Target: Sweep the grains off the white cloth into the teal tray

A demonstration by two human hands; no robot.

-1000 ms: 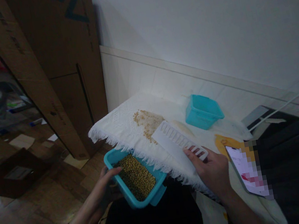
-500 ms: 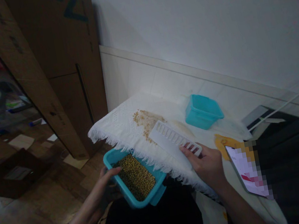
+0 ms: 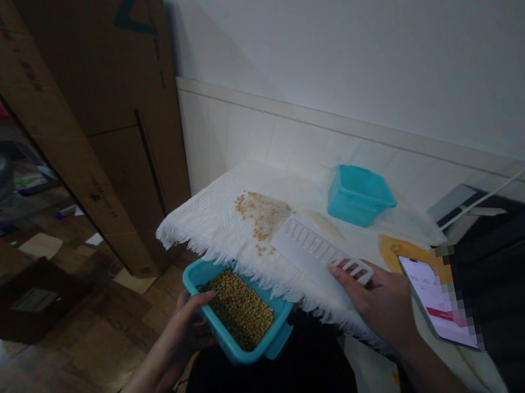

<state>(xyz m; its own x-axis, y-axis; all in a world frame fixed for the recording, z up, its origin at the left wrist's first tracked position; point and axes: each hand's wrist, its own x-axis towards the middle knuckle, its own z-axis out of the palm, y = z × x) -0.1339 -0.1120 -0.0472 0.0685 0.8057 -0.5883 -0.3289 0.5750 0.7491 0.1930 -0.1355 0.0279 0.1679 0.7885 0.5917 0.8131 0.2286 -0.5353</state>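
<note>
My left hand [image 3: 184, 329] grips the rim of a teal tub of beans [image 3: 238, 309], held just below the fringed edge of a white cloth [image 3: 211, 222]. My right hand [image 3: 379, 298] is closed on one end of a white slotted scraper [image 3: 315, 248] that lies on the cloth. The scraper's far end sits beside a loose patch of beans [image 3: 260, 214] scattered on the cloth.
A second teal tub [image 3: 358, 194] stands farther back on the cloth near the white wall. A phone [image 3: 437, 308] with a lit screen lies at my right. Tall cardboard boxes [image 3: 88, 105] lean at the left over a wooden floor [image 3: 22, 333].
The right hand pushed the scraper toward the loose beans half a second ago, then drew it back right and nearer to me. The left hand and tub stayed put.
</note>
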